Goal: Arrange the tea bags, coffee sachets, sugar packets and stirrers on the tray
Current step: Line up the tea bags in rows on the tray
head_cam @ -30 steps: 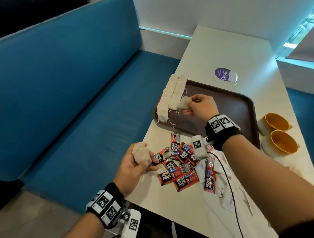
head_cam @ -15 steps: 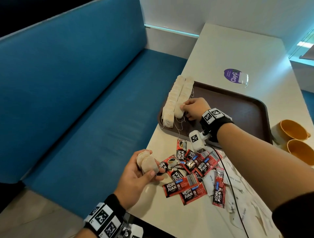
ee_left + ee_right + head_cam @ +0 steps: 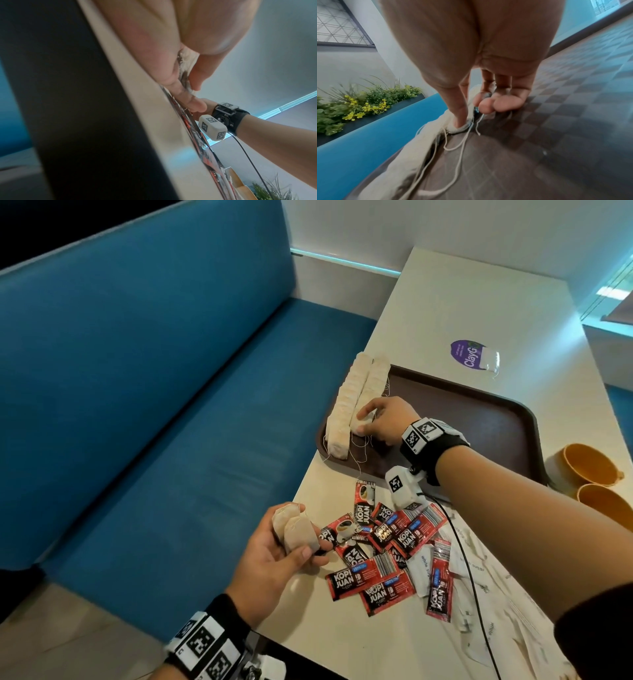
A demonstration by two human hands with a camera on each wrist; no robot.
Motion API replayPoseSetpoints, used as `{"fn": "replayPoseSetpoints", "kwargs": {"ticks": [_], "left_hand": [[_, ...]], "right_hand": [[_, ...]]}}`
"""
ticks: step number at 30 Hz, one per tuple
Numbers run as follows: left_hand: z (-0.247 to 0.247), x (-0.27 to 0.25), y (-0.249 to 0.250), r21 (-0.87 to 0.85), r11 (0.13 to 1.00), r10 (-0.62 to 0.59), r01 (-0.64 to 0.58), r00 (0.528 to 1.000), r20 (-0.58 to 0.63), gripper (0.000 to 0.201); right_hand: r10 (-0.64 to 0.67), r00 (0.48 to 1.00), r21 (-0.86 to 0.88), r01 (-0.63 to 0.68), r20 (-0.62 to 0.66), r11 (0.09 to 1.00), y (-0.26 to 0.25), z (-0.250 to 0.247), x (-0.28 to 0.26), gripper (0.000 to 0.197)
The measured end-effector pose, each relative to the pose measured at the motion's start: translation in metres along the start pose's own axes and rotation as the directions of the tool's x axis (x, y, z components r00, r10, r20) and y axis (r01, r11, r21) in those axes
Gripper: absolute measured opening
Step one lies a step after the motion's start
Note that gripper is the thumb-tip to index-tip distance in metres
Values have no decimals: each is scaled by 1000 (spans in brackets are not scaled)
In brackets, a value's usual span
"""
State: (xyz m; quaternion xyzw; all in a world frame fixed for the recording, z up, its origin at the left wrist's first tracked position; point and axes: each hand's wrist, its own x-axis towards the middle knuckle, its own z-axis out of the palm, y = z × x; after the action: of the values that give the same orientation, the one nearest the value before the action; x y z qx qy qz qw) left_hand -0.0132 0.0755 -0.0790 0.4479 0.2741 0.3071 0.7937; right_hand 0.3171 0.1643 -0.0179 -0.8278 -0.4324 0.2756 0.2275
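Observation:
Two rows of pale tea bags (image 3: pixel 352 402) lie along the left side of the dark brown tray (image 3: pixel 479 412). My right hand (image 3: pixel 383 419) pinches one tea bag (image 3: pixel 361 421) at the near end of the right row; in the right wrist view the thumb presses that tea bag (image 3: pixel 462 128), strings trailing on the tray (image 3: pixel 556 135). My left hand (image 3: pixel 284 546) holds two tea bags (image 3: pixel 296 530) over the table's left edge. Red coffee sachets (image 3: pixel 387 546) and white sugar packets (image 3: pixel 424 571) lie scattered on the table between the hands.
Two orange cups (image 3: pixel 589 474) stand right of the tray. A purple-labelled clear bag (image 3: pixel 474 359) lies beyond it. A blue bench seat (image 3: pixel 171 405) runs along the table's left. A black cable (image 3: pixel 469 570) crosses the sugar packets.
My right hand has carried its tea bag down from above the tray to the near end of the right row. The left hand keeps its tea bags and stays put.

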Motion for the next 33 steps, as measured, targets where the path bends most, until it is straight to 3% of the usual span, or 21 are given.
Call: {"fn": "replayPoseSetpoints", "kwargs": {"ticks": [8, 14, 23, 27, 33], "left_hand": [[2, 0, 2, -9, 1000, -1, 1, 1000, -8, 55], [6, 0, 6, -33, 999, -7, 5, 999, -37, 55], [16, -3, 12, 66, 997, -22, 28, 996, -89, 45], [20, -6, 15, 62, 998, -9, 14, 997, -81, 46], [17, -6, 16, 167, 985, -23, 34, 997, -71, 45]], "right_hand": [[-25, 1000, 20, 25, -2, 999, 0, -4, -2, 22], [-79, 988, 194, 104, -132, 975, -15, -15, -49, 13], [-154, 988, 364, 134, 27, 922, -31, 16, -179, 15], [-99, 993, 511, 54, 63, 858, -23, 46, -213, 21], [-58, 997, 598, 14, 54, 802, -14, 74, -238, 37]]}}
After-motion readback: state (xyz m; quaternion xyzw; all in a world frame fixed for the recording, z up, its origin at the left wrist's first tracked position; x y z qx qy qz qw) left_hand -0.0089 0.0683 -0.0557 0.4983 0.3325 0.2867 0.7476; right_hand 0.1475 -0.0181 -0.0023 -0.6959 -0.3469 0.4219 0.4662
